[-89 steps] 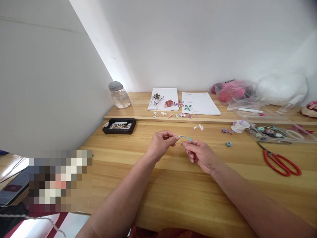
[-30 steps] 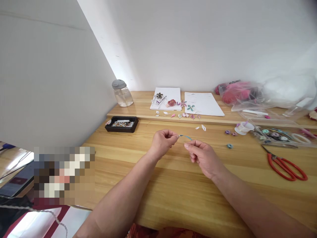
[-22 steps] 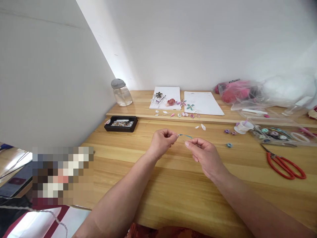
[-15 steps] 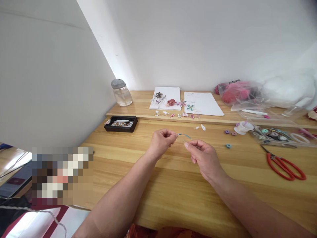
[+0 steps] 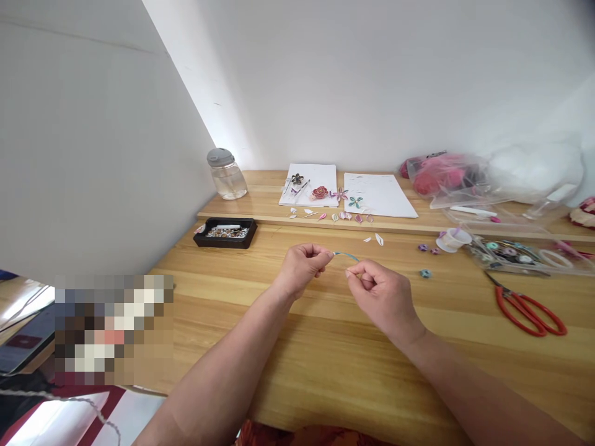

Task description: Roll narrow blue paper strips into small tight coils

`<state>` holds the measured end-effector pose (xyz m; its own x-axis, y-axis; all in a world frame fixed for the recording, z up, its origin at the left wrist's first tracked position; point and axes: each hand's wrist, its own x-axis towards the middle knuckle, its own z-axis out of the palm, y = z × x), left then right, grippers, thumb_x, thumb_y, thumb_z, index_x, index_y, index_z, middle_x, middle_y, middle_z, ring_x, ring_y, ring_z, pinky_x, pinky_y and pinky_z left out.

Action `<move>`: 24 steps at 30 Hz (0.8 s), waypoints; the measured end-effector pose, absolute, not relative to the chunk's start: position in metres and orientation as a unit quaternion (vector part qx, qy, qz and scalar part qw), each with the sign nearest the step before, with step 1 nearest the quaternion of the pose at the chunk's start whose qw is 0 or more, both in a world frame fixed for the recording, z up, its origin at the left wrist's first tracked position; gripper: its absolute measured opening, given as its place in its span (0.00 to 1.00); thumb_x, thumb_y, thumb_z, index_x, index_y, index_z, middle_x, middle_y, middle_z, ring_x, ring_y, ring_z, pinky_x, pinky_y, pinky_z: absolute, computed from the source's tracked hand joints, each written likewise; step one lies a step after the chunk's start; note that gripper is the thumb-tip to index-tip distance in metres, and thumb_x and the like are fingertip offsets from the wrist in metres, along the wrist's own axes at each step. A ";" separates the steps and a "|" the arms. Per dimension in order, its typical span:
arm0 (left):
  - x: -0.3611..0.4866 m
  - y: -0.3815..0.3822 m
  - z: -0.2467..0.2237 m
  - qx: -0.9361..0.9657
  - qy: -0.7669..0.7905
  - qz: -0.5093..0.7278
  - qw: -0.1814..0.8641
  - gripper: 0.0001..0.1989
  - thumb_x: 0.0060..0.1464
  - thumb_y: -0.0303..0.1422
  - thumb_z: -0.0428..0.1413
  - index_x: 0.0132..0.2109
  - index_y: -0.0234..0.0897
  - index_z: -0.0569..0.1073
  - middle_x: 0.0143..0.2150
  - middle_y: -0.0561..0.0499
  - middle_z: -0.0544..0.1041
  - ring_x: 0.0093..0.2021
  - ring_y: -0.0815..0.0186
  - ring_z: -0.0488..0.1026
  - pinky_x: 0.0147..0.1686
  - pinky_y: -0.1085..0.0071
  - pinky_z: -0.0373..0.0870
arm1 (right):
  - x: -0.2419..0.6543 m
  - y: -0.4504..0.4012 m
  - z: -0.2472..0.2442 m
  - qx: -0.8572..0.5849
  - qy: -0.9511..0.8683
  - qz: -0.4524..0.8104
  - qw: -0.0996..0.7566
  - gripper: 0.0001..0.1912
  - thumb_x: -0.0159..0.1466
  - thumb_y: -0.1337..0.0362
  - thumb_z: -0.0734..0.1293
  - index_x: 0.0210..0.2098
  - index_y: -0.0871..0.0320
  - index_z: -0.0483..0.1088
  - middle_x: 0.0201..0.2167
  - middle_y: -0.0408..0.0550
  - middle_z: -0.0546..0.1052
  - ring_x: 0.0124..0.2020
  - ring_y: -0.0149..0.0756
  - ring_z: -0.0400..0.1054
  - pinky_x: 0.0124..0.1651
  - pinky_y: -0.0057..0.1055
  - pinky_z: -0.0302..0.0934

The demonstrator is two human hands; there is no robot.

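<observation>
Over the middle of the table, my left hand (image 5: 304,266) pinches one end of a thin blue strand (image 5: 344,254) between thumb and forefinger. The strand bows in a short arc to the right, its far end meeting my right hand (image 5: 381,294). The fingers of that hand are curled in and closed, thumb against forefinger; what lies between them is too fine or hidden to make out. Behind the hands lie loose white petal shapes (image 5: 379,239). A small blue spool (image 5: 425,273) rests to the right of my right hand.
Red-handled scissors (image 5: 530,313) lie at right, by a clear box (image 5: 525,255) of spools. A black bead tray (image 5: 225,233) sits at left, a water bottle (image 5: 227,176) behind it. Paper sheets (image 5: 381,197) and finished flowers (image 5: 320,192) lie on the raised back ledge.
My right hand has turned and its fingers have curled in more, its forefinger rising to the strand's far end. My left hand keeps its pinch. The view has shifted slightly.
</observation>
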<state>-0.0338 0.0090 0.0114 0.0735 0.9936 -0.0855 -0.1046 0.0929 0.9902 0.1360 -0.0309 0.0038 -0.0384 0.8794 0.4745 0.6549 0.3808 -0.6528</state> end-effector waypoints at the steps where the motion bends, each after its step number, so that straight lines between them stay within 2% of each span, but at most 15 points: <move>1: -0.034 0.009 0.011 0.466 0.476 0.486 0.566 0.16 0.41 0.41 0.65 0.28 0.33 0.71 0.20 0.56 0.67 0.20 0.76 0.59 0.21 0.76 0.55 | 0.137 -0.031 0.003 -0.537 -0.717 0.116 0.429 0.06 0.59 0.65 0.65 0.25 0.55 0.70 0.14 0.35 0.57 0.17 0.26 0.51 0.24 0.26 0.51; 11: -0.033 0.006 0.012 0.531 0.502 0.449 0.514 0.15 0.43 0.41 0.63 0.28 0.32 0.72 0.22 0.55 0.69 0.22 0.75 0.61 0.22 0.76 0.57 | 0.145 -0.030 0.017 -0.488 -0.759 -0.022 0.430 0.06 0.63 0.64 0.64 0.32 0.56 0.73 0.20 0.43 0.71 0.22 0.31 0.61 0.29 0.29 0.56; 17: -0.034 0.001 0.010 0.584 0.497 0.380 0.517 0.14 0.44 0.41 0.62 0.30 0.33 0.74 0.23 0.55 0.69 0.23 0.74 0.61 0.23 0.76 0.56 | 0.151 -0.024 0.022 -0.473 -0.768 0.007 0.432 0.08 0.65 0.63 0.64 0.35 0.55 0.76 0.25 0.45 0.75 0.24 0.33 0.65 0.32 0.30 0.58; 24: -0.033 -0.002 0.012 0.597 0.471 0.358 0.542 0.13 0.45 0.40 0.62 0.29 0.32 0.73 0.23 0.55 0.67 0.22 0.76 0.57 0.22 0.76 0.52 | 0.153 -0.019 0.018 -0.481 -0.758 0.043 0.438 0.07 0.64 0.63 0.65 0.34 0.55 0.76 0.22 0.43 0.74 0.24 0.32 0.65 0.30 0.29 0.57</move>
<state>-0.0329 -0.0024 0.0117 0.3003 0.9501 -0.0841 0.1737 0.0323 0.9843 0.1528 -0.0190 0.0176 -0.1529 0.7674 0.6227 0.6926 0.5327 -0.4864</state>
